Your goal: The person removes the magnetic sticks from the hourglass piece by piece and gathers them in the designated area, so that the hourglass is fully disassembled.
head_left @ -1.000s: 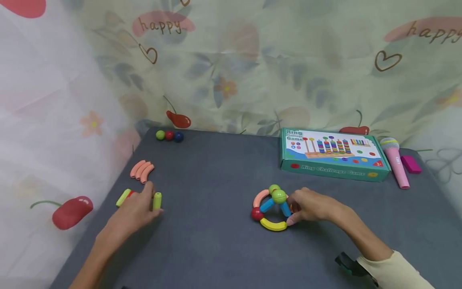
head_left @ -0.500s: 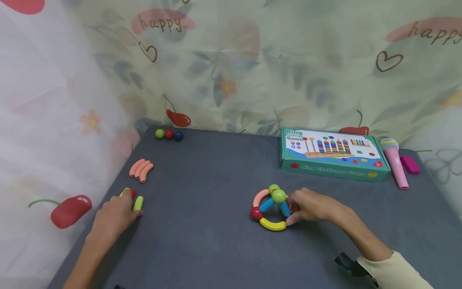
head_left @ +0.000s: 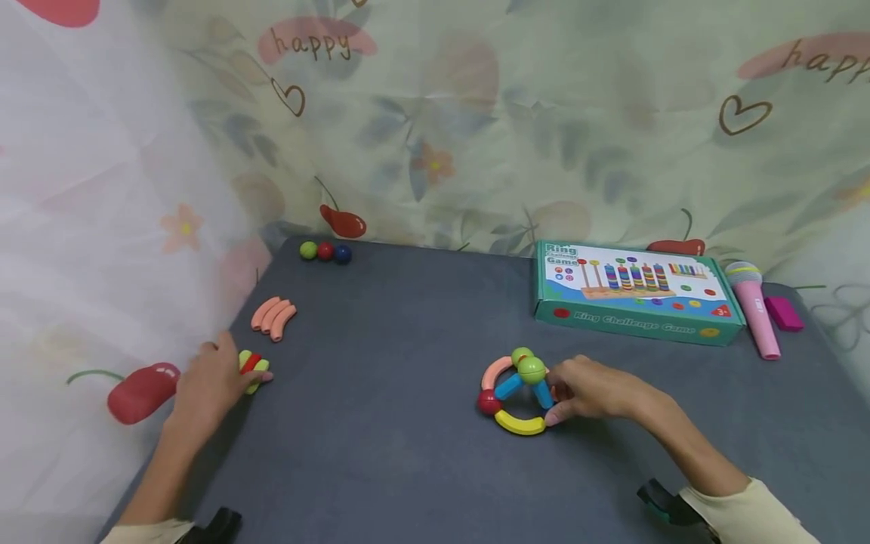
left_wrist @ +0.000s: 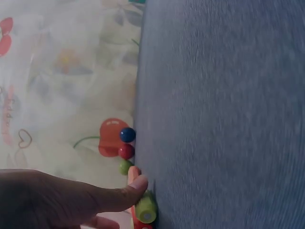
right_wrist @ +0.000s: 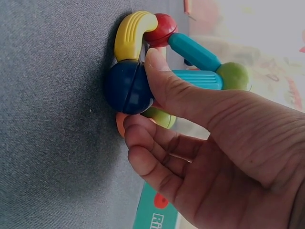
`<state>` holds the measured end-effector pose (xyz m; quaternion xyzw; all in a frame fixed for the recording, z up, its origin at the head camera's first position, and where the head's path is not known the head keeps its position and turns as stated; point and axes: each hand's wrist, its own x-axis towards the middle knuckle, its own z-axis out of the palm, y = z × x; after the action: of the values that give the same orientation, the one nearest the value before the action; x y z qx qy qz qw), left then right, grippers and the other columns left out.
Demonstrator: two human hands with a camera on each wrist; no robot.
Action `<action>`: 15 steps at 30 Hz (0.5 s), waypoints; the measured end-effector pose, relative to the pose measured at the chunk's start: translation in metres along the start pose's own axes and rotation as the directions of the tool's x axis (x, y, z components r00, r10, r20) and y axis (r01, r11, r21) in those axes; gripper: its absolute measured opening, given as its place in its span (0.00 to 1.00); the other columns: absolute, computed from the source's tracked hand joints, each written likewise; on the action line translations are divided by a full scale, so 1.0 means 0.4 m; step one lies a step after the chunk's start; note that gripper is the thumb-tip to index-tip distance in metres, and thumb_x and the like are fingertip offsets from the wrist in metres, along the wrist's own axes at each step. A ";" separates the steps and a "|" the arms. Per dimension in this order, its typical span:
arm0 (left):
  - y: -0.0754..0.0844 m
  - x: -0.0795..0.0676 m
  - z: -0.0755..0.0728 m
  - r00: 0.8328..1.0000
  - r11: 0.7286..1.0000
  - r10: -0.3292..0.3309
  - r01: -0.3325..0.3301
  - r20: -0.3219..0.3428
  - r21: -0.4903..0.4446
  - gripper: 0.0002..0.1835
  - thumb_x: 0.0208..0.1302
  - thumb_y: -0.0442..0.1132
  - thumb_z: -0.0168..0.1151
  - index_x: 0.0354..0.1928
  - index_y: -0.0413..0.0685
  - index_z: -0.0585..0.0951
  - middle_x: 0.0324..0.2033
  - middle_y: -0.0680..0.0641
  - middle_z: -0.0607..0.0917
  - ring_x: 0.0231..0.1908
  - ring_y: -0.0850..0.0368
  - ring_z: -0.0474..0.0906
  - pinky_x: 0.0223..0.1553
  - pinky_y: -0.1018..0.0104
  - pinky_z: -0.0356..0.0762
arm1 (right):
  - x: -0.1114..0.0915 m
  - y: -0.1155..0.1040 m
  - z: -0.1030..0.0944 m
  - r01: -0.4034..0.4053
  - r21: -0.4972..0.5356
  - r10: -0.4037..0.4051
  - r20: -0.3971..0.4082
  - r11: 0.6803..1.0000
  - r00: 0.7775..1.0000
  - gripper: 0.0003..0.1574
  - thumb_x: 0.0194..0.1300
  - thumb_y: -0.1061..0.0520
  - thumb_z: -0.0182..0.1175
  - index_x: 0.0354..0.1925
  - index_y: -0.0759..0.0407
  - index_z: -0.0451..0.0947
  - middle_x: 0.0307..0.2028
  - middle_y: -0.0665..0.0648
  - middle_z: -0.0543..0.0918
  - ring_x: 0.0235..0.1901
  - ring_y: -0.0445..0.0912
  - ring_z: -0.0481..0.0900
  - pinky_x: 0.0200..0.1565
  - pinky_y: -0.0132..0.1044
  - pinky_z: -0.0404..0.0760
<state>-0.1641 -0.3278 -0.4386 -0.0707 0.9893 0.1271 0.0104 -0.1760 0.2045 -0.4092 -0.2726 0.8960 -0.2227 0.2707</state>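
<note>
While right hand (head_left: 591, 387) pinches blue ball (right_wrist: 123, 88) of build (head_left: 510, 386) right of centre, sticks (head_left: 251, 363) lie mid-left, just right of nearer left hand (head_left: 211, 381), long axes slanting up-right, left grip hard to tell.

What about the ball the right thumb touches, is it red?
No, the right wrist view shows the right hand pressing its thumb against a dark blue ball, which meets a curved yellow piece.

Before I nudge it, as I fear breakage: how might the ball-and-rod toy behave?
The toy would probably slide rather than roll: its ring base rests on the table. It may separate where rods meet balls.
</note>
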 end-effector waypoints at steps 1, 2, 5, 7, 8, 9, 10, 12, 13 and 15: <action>-0.005 0.005 -0.003 1.000 1.000 0.001 -0.001 0.021 -0.011 0.41 0.54 0.51 0.80 0.51 0.28 0.66 0.36 0.29 0.78 0.33 0.40 0.79 0.29 0.54 0.80 | 0.000 0.000 0.001 -0.005 -0.001 0.005 -0.001 1.000 1.000 0.15 0.64 0.46 0.74 0.34 0.54 0.82 0.26 0.46 0.77 0.27 0.37 0.73 0.31 0.29 0.75; -0.008 0.008 -0.005 0.999 1.000 0.006 -0.005 0.035 -0.022 0.39 0.55 0.51 0.80 0.51 0.29 0.66 0.34 0.30 0.79 0.31 0.43 0.79 0.28 0.57 0.79 | 0.000 0.000 0.001 -0.008 -0.001 0.008 -0.001 1.000 1.000 0.15 0.64 0.46 0.74 0.34 0.54 0.82 0.26 0.46 0.77 0.27 0.37 0.73 0.31 0.29 0.75; -0.019 0.014 -0.002 0.999 0.998 0.045 -0.044 0.017 -0.048 0.36 0.56 0.49 0.80 0.48 0.30 0.68 0.30 0.34 0.80 0.27 0.48 0.78 0.26 0.62 0.76 | 0.000 0.002 0.001 -0.003 -0.002 0.003 -0.004 1.000 1.000 0.15 0.64 0.46 0.74 0.34 0.54 0.82 0.26 0.46 0.77 0.28 0.37 0.73 0.31 0.29 0.75; -0.025 0.017 0.001 0.998 0.996 0.067 -0.067 -0.009 -0.054 0.35 0.56 0.47 0.80 0.48 0.31 0.69 0.30 0.33 0.80 0.27 0.48 0.78 0.26 0.61 0.76 | 0.001 0.004 0.000 0.005 0.000 -0.005 -0.003 1.000 1.000 0.15 0.64 0.46 0.74 0.34 0.54 0.82 0.26 0.46 0.77 0.27 0.37 0.73 0.31 0.29 0.75; -0.029 0.019 0.003 0.997 0.996 0.070 -0.071 -0.019 -0.056 0.34 0.55 0.47 0.81 0.47 0.31 0.69 0.31 0.33 0.80 0.28 0.47 0.79 0.27 0.61 0.77 | 0.002 0.005 0.001 0.012 0.002 -0.012 0.000 1.000 1.000 0.15 0.64 0.46 0.74 0.34 0.54 0.82 0.26 0.46 0.77 0.27 0.37 0.73 0.31 0.29 0.74; -0.032 0.021 0.003 0.997 0.996 0.069 -0.070 -0.021 -0.055 0.34 0.55 0.47 0.81 0.47 0.31 0.69 0.31 0.33 0.81 0.28 0.47 0.79 0.27 0.60 0.77 | 0.003 0.005 0.001 0.019 0.003 -0.019 0.002 1.000 1.000 0.15 0.64 0.46 0.73 0.34 0.54 0.82 0.26 0.46 0.77 0.27 0.37 0.73 0.31 0.29 0.74; -0.031 0.026 0.002 0.998 0.996 0.066 -0.067 -0.016 -0.053 0.34 0.55 0.47 0.81 0.47 0.31 0.69 0.32 0.33 0.81 0.29 0.46 0.79 0.28 0.59 0.78 | 0.001 0.007 0.002 0.020 0.006 -0.020 0.002 1.000 1.000 0.15 0.64 0.46 0.73 0.34 0.54 0.82 0.26 0.46 0.77 0.27 0.37 0.73 0.31 0.29 0.74; -0.028 0.034 -0.002 0.998 0.998 0.059 -0.059 0.006 -0.032 0.36 0.54 0.49 0.81 0.48 0.30 0.70 0.35 0.30 0.80 0.32 0.42 0.80 0.29 0.56 0.81 | -0.001 0.012 0.003 0.029 0.012 -0.029 0.002 1.000 1.000 0.15 0.65 0.46 0.73 0.34 0.54 0.82 0.25 0.46 0.77 0.27 0.37 0.73 0.30 0.29 0.73; -0.024 0.036 -0.006 0.999 0.999 0.051 -0.051 0.018 -0.019 0.37 0.53 0.50 0.81 0.49 0.29 0.70 0.38 0.28 0.79 0.34 0.39 0.79 0.30 0.54 0.82 | -0.002 0.014 0.003 0.033 0.016 -0.033 0.001 0.999 0.999 0.15 0.65 0.46 0.73 0.34 0.54 0.82 0.25 0.46 0.77 0.27 0.37 0.73 0.30 0.29 0.73; -0.004 0.040 -0.016 0.998 0.998 0.058 -0.058 0.022 0.012 0.40 0.54 0.52 0.81 0.51 0.26 0.70 0.42 0.25 0.76 0.38 0.34 0.77 0.31 0.49 0.83 | -0.004 0.017 0.002 0.040 0.021 -0.040 -0.002 0.999 0.999 0.15 0.66 0.46 0.72 0.35 0.54 0.81 0.26 0.46 0.76 0.26 0.37 0.73 0.30 0.29 0.73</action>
<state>-0.1797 -0.3333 -0.4336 -0.0405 0.9916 0.1217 0.0179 -0.1768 0.2103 -0.4129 -0.2875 0.8883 -0.2375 0.2681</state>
